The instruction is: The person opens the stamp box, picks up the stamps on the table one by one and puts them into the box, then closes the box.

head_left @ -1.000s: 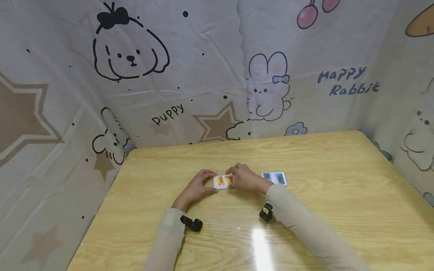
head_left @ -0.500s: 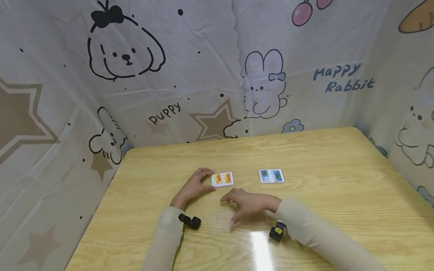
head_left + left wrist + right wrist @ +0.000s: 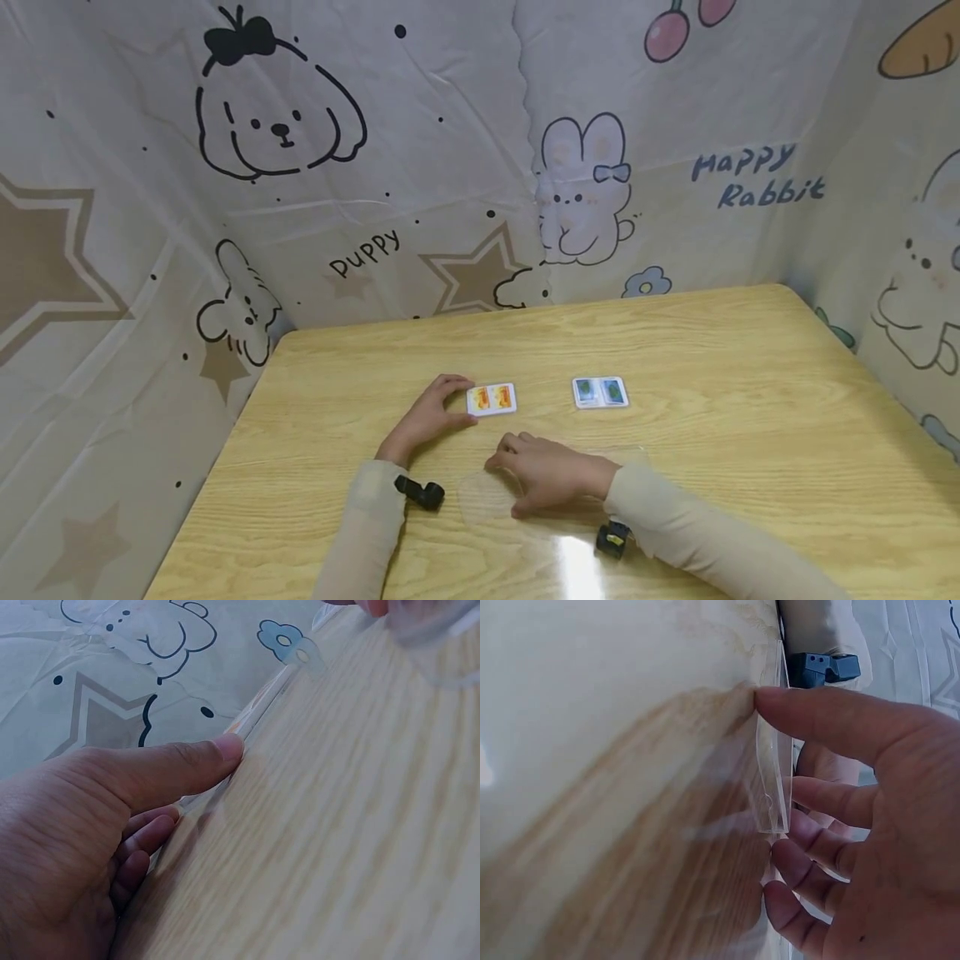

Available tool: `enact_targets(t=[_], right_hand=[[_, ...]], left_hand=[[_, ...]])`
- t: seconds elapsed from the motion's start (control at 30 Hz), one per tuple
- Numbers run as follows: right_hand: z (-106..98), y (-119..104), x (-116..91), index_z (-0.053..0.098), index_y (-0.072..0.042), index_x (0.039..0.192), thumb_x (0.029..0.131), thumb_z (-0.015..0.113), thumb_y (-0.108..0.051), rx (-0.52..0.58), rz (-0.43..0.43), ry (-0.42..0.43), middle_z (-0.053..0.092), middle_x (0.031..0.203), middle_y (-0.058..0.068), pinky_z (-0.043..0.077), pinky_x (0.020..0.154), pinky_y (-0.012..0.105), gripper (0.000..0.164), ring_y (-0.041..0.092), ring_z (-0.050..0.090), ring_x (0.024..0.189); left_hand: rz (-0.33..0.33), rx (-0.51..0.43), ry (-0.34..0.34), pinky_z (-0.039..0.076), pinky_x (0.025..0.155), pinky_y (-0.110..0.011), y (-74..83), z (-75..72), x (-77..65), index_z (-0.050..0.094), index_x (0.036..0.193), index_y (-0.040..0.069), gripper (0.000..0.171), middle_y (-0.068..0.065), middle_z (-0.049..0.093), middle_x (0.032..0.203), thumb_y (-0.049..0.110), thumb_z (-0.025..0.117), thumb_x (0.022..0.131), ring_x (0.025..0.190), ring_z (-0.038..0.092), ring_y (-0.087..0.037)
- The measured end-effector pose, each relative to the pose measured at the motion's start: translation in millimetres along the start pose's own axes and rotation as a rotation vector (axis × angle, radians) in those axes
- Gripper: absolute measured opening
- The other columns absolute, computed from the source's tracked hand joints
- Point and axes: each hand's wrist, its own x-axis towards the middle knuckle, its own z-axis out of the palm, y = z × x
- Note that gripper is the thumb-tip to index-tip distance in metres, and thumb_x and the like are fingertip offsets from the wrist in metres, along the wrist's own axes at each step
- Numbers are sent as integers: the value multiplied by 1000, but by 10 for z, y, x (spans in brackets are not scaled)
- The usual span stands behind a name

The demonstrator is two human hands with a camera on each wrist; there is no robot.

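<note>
My left hand [image 3: 429, 417] holds a white card stack [image 3: 492, 399] with orange pictures by its left end, thumb at the near edge and fingers at the far one. In the left wrist view the thumb of the left hand [image 3: 97, 802] presses the stack's thin side. My right hand [image 3: 551, 473] reaches over a clear plastic case [image 3: 478, 498] nearer to me. Seen from the right wrist, the thumb and fingers of the right hand [image 3: 900, 802] grip the clear case [image 3: 774, 772] from opposite sides. Much of the case lies under the hand.
White cards [image 3: 601, 392] with blue-green pictures lie flat to the right of the orange ones. The wooden table [image 3: 720, 375] meets a printed cloth [image 3: 450, 167] at the back and sides. Light glares on the table [image 3: 581, 567] near the front.
My right hand has let go of the orange-picture cards, come back toward me and taken hold of the clear case. The left hand stays at the card stack.
</note>
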Motion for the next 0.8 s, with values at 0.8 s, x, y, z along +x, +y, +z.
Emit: enact_targets(t=[0.8], right_hand=[[-411, 514, 350, 48, -1, 139, 84, 74, -23, 172, 89, 151, 45, 133, 16, 49, 94, 39, 64, 24, 53, 112]], left_hand=[[23, -23, -27, 26, 116, -54, -4, -52, -2, 55, 135, 15, 62, -5, 45, 145, 26, 80, 79, 140, 35, -31]])
